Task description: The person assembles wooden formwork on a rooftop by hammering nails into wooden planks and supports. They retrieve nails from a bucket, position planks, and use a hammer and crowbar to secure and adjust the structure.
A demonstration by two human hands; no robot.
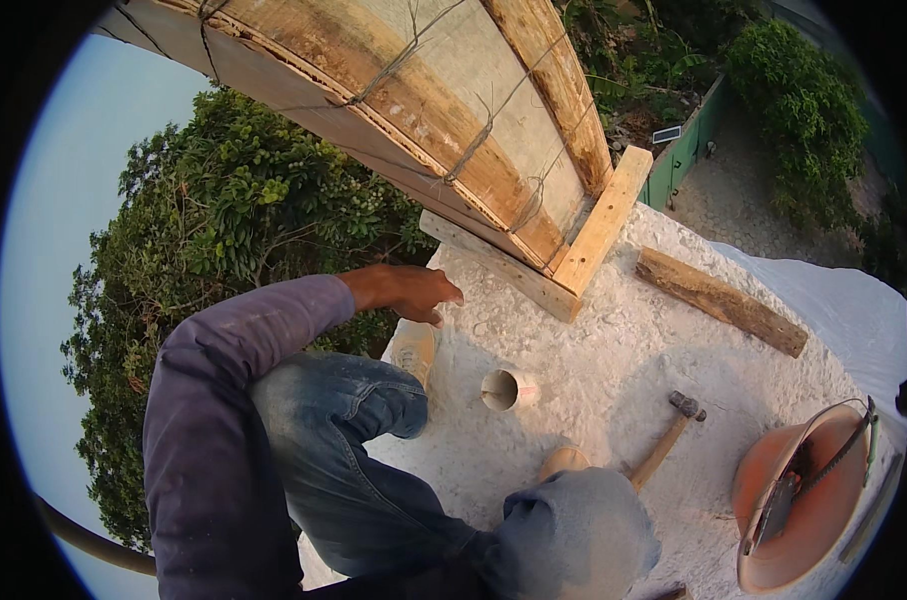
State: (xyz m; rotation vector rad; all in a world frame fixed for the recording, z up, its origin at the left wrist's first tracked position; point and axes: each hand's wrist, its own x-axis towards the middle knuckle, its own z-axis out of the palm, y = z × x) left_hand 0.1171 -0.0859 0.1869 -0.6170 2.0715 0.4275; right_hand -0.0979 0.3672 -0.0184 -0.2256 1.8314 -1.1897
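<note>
My left hand [409, 292] reaches out above the rough concrete slab [594, 370], palm downward. Its thumb and fingers are apart, and it holds nothing. Just to its right, a tall column form of boards and panels [414, 120], bound with twisted wire [454, 165], rises from the slab. Around the form's foot run a light wooden batten [604, 220] and a greyer board [504, 265]; the hand is closest to the greyer one. Below the hand a short white pipe stub [525, 388] sticks up from the slab. My right hand is out of sight.
A hammer [688, 405] with a wooden handle lies right of my knee. An orange basin [809, 520] at the right holds a saw [842, 450] and other tools. A loose plank [722, 302] lies beyond. Past the slab's edge are a tree [244, 200] and lower ground [764, 210].
</note>
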